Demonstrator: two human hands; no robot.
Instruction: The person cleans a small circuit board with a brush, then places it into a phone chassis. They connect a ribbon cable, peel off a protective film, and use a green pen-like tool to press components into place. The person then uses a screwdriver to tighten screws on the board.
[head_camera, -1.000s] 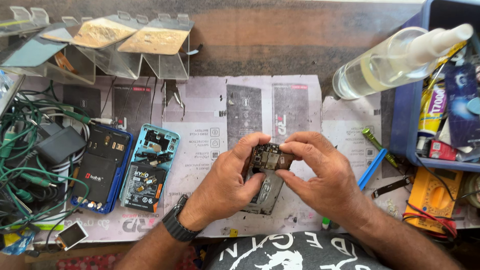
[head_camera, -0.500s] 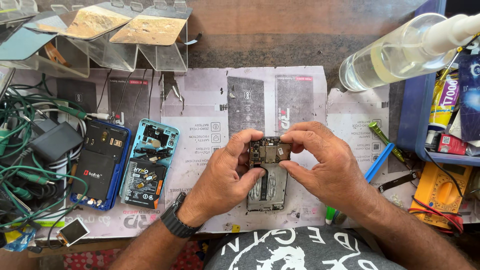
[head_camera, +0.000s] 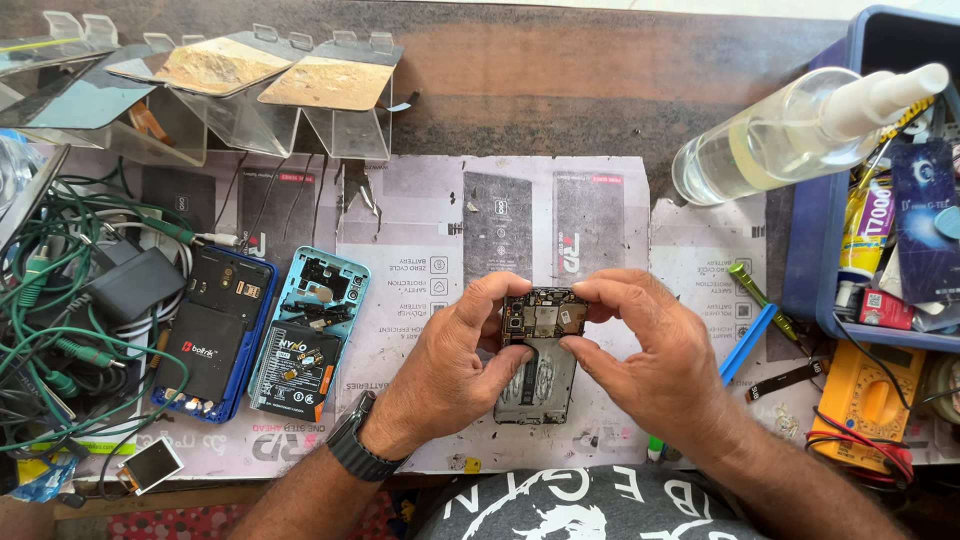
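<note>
Surface: wooden surface (head_camera: 560, 90) covered with paper sheets, cluttered at both side edges.
Left hand (head_camera: 445, 375): pinching the left end of a small circuit board (head_camera: 545, 317).
Right hand (head_camera: 660, 360): pinching its right end; fingertips hide the board's edges.
Opened phone (head_camera: 535, 385): just under the board, near the front edge, partly hidden by both hands.
Left edge: two opened phones (head_camera: 260, 335), green cables (head_camera: 60, 300).
Right edge: spray bottle (head_camera: 790, 135), blue bin (head_camera: 880, 200) cut off.

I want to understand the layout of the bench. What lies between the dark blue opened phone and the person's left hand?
In the head view, a light blue opened phone lies between the dark blue phone and the left hand.
</note>
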